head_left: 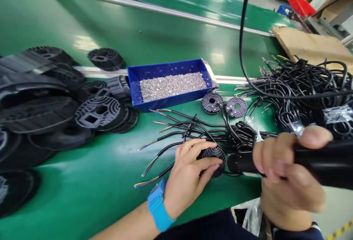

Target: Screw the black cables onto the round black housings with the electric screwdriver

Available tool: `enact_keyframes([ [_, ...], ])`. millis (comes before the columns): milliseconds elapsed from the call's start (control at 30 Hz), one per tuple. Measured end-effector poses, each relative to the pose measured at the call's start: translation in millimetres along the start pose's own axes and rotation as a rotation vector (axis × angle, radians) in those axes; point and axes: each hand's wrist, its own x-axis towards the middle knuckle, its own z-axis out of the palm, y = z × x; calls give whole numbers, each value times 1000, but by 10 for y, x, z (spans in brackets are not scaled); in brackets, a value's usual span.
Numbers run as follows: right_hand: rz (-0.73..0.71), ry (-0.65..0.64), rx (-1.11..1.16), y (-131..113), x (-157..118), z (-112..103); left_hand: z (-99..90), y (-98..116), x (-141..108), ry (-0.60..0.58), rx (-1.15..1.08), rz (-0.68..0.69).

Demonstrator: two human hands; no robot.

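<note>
My left hand [189, 170], with a blue band on the wrist, is at a black round disc [214, 154] with a ridged wavy face. Its thumb and forefinger are pinched together at the disc's near edge; what lies between the tips is too small to make out. My right hand [286, 170] is wrapped round a black electric screwdriver [325, 161], held nearly level. The tool's front end points left, close beside the disc. Behind them lie two similar discs [212, 103] with cables attached. Black cables [171, 124] with bared coloured wire ends spread around my left hand.
A blue bin [165, 102] of small metal screws stands behind the cables. Black round housings [99, 111] are heaped at left. A large tangle of black cables [303, 89] lies at right, before a cardboard sheet [314, 45]. A black cord [241, 34] hangs overhead.
</note>
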Motion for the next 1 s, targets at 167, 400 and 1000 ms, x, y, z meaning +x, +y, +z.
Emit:
enact_keyframes([
  [167,1,-10,22,-69,-28,27,3,11,6,14,-14,-8],
  [400,16,-101,-22,-42,-38,-17,8,6,5,52,-34,-4],
  [1000,-47,-22,-196,-71,-92,11,7,22,35,15,-45,13],
])
